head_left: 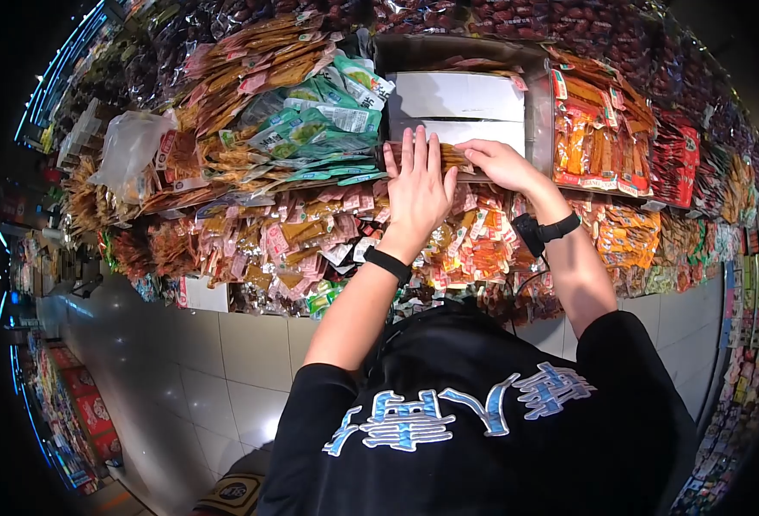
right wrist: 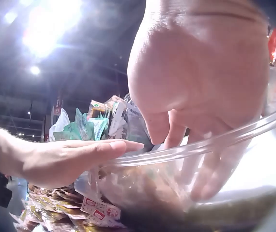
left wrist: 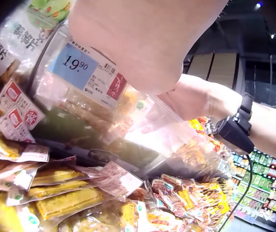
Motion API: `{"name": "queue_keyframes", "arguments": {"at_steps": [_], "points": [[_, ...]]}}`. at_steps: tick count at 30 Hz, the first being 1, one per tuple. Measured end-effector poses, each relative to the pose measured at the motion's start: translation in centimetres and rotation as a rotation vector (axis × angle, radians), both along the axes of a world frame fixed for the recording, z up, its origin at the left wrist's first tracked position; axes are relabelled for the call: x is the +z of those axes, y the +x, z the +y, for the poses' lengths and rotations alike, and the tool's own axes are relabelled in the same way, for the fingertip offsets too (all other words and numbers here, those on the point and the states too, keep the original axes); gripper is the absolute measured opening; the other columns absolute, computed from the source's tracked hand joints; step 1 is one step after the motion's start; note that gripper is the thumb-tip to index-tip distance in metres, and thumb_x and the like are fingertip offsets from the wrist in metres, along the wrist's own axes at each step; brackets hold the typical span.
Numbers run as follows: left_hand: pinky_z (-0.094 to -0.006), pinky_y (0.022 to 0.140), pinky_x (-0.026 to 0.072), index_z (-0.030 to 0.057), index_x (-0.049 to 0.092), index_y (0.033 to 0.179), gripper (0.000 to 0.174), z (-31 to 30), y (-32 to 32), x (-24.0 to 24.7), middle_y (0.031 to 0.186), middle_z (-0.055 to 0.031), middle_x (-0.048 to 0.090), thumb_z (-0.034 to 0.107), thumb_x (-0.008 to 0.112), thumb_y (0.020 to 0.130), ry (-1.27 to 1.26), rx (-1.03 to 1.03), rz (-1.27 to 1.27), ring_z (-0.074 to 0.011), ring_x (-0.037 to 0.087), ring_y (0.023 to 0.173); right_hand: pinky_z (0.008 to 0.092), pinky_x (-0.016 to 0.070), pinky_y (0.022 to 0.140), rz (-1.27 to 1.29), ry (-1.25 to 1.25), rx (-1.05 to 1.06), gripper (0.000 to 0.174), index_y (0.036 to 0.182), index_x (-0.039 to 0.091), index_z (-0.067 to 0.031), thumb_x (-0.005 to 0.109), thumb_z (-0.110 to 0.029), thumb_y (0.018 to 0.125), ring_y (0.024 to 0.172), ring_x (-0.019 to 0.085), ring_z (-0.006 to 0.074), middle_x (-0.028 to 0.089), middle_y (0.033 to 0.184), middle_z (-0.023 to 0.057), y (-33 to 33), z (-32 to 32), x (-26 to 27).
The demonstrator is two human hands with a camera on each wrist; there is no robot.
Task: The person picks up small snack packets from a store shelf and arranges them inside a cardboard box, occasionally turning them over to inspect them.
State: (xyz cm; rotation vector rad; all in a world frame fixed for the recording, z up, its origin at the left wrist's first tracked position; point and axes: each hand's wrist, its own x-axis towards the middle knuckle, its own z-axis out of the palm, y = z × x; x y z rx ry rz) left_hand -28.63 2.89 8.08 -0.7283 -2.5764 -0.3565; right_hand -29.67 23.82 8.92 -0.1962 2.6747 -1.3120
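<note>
A clear-walled bin (head_left: 537, 112) holds white cardboard pieces (head_left: 457, 93) and, along its front, a row of brown snack packets (head_left: 454, 158). My left hand (head_left: 418, 189) lies over the front edge at the left, its fingers straight and pointing away from me. At the right end of the row my right hand (head_left: 507, 165) reaches in over the rim. In the right wrist view its fingers (right wrist: 213, 174) extend down inside the clear wall, beside the packets. A 19.90 price label (left wrist: 80, 67) hangs on the bin's front, below my left wrist.
Green snack bags (head_left: 328, 120) are heaped left of the bin. Red packets (head_left: 590, 138) fill the section to the right. A lower front row holds many small packets (head_left: 293, 232). A crumpled clear plastic bag (head_left: 130, 146) lies at the far left.
</note>
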Motion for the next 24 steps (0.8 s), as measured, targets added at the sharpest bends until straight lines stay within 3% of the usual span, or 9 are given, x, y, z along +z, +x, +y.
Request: {"name": "queue_keyframes", "arguments": {"at_steps": [4, 7, 10, 13, 16, 20, 21, 24], "points": [[-0.0544, 0.120, 0.0158, -0.0007, 0.044, 0.145, 0.063, 0.1, -0.1, -0.1, 0.156, -0.0211, 0.035, 0.041, 0.049, 0.098, 0.020, -0.021, -0.018, -0.0338, 0.028, 0.147, 0.0407, 0.0481, 0.099, 0.129, 0.150, -0.150, 0.038, 0.124, 0.065, -0.0040, 0.057, -0.028, 0.096, 0.113, 0.064, 0.0367, 0.067, 0.120, 0.0224, -0.2, 0.6, 2.9], [-0.0500, 0.121, 0.0171, -0.0020, 0.044, 0.145, 0.063, 0.0, -0.2, -0.1, 0.156, -0.0236, 0.033, 0.040, 0.050, 0.098, 0.050, -0.036, -0.012, -0.0342, 0.029, 0.147, 0.0437, 0.0482, 0.098, 0.312, 0.236, -0.308, 0.037, 0.118, 0.067, -0.0021, 0.061, -0.029, 0.092, 0.110, 0.063, 0.0397, 0.067, 0.116, 0.0241, -1.5, 1.6, 6.0], [-0.0492, 0.121, 0.0176, -0.0023, 0.044, 0.145, 0.063, 0.1, -0.2, -0.2, 0.156, -0.0238, 0.033, 0.040, 0.050, 0.098, 0.066, -0.036, -0.018, -0.0343, 0.030, 0.147, 0.0458, 0.0475, 0.099, 0.584, 0.511, -0.361, 0.039, 0.119, 0.065, -0.0013, 0.066, -0.022, 0.086, 0.115, 0.060, 0.0385, 0.064, 0.123, 0.0211, -3.4, 2.6, 8.2], [-0.0489, 0.121, 0.0178, -0.0022, 0.045, 0.145, 0.063, 0.1, -0.2, -0.2, 0.156, -0.0237, 0.034, 0.039, 0.051, 0.098, 0.068, -0.038, -0.011, -0.0343, 0.030, 0.147, 0.0460, 0.0462, 0.101, 0.587, 0.658, -0.352, 0.043, 0.123, 0.062, 0.0000, 0.067, -0.016, 0.084, 0.122, 0.055, 0.0381, 0.060, 0.129, 0.0197, -6.4, 3.6, 8.2], [-0.0490, 0.121, 0.0179, -0.0021, 0.045, 0.144, 0.063, 0.0, -0.2, -0.2, 0.156, -0.0236, 0.035, 0.039, 0.051, 0.097, 0.077, -0.043, -0.008, -0.0341, 0.030, 0.147, 0.0491, 0.0477, 0.099, 0.400, 0.759, -0.376, 0.045, 0.128, 0.061, -0.0047, 0.064, -0.012, 0.083, 0.121, 0.057, 0.0361, 0.061, 0.129, 0.0166, -9.1, 3.9, 6.6], [-0.0493, 0.121, 0.0175, -0.0020, 0.045, 0.144, 0.063, 0.0, -0.3, -0.5, 0.155, -0.0234, 0.036, 0.039, 0.050, 0.097, 0.103, -0.042, -0.005, -0.0333, 0.031, 0.146, 0.0486, 0.0549, 0.086, 0.327, 1.001, -0.355, 0.028, 0.112, 0.065, -0.0029, 0.061, -0.006, 0.085, 0.115, 0.061, 0.0366, 0.061, 0.120, 0.0176, -10.3, 3.5, 6.2], [-0.0492, 0.121, 0.0175, -0.0019, 0.045, 0.144, 0.063, 0.0, -0.2, -0.5, 0.155, -0.0234, 0.036, 0.039, 0.050, 0.097, 0.105, -0.042, -0.007, -0.0334, 0.031, 0.146, 0.0474, 0.0576, 0.078, 0.446, 1.019, -0.373, 0.017, 0.103, 0.065, -0.0028, 0.058, -0.006, 0.088, 0.105, 0.066, 0.0373, 0.063, 0.114, 0.0181, -10.5, 3.8, 5.2], [-0.0491, 0.121, 0.0172, -0.0019, 0.045, 0.144, 0.063, 0.0, -0.3, -0.4, 0.154, -0.0235, 0.036, 0.039, 0.050, 0.097, 0.113, -0.042, -0.007, -0.0334, 0.031, 0.146, 0.0468, 0.0584, 0.076, 0.420, 1.004, -0.437, 0.017, 0.101, 0.067, -0.0044, 0.054, -0.008, 0.090, 0.094, 0.070, 0.0381, 0.068, 0.104, 0.0179, -11.2, 4.6, 4.5]]}}
